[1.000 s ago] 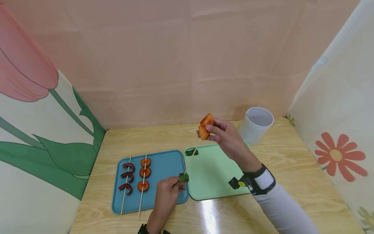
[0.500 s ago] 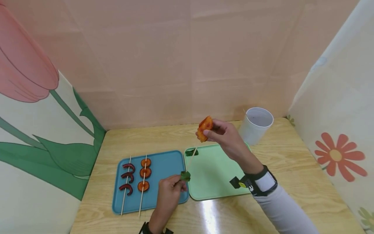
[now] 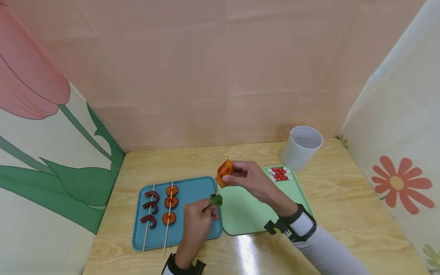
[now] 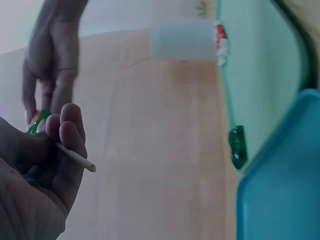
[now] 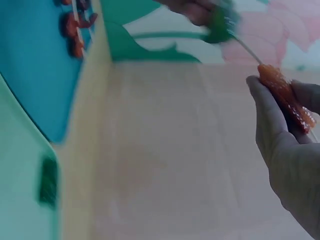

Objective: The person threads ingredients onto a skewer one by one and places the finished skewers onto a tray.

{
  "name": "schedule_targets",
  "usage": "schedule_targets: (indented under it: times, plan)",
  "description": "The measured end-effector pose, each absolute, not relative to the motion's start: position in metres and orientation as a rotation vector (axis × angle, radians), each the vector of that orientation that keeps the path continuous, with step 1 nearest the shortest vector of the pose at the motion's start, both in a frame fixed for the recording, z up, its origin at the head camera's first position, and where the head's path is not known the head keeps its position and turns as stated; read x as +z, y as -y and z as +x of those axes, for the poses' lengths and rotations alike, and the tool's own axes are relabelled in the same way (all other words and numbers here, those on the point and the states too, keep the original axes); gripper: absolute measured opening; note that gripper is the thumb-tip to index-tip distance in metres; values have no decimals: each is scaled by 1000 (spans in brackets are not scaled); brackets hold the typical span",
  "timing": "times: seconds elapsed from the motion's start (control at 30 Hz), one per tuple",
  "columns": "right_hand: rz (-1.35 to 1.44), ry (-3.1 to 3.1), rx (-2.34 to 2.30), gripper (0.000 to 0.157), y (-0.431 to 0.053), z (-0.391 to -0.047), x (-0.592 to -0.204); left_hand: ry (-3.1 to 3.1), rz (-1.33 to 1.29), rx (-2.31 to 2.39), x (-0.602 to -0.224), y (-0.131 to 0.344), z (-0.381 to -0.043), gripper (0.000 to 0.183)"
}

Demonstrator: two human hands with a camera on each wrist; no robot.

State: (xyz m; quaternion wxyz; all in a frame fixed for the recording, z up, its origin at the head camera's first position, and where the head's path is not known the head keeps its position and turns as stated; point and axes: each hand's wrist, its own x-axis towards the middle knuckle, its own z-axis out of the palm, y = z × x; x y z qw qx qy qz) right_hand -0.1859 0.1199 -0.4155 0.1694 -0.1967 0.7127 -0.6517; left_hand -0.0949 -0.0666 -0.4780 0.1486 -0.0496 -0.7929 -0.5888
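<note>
Holding orange piece (image 3: 223, 170) on skewer (image 4: 77, 158), frame centre.
Left hand (image 3: 197, 221) grips skewer, right hand (image 3: 252, 181) pinches piece; advise straight, gentle pushing.

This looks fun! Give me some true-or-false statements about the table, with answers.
1. The right hand holds an orange piece. True.
2. The left hand is empty. False: the left hand grips a stick.
3. Two loaded skewers lie on the blue tray. True.
4. The cup stands on the blue tray. False: the cup stands on the table, beyond the green tray.
5. On the stick, a green piece sits between the left hand and the orange piece. True.
</note>
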Motion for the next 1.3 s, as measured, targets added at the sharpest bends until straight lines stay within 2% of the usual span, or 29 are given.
schedule_targets:
  times: [0.27, 0.47, 0.7, 0.97, 1.1, 1.3]
  plan:
    - [-571, -2004, -1820, 37, -111, -180, -427, 2250, -171, -1635, -477, 71, -99, 28]
    - [-698, -2021, -1686, 43, -118, -203, -437, 2255, -81, -1700, -483, 77, -98, 22]
    - [-864, -2634, -1187, 31, -123, -248, -494, 2246, 50, -1777, -487, 90, -92, 10]
    - [-1215, -2922, -567, 25, -118, -272, -558, 2248, 33, -1616, -495, 96, -87, 15]
    - [-1317, -2959, -418, 24, -119, -276, -574, 2245, 44, -1633, -496, 97, -84, 15]
    - [-1232, -2953, -493, 27, -119, -276, -580, 2247, 76, -1675, -498, 97, -83, 15]
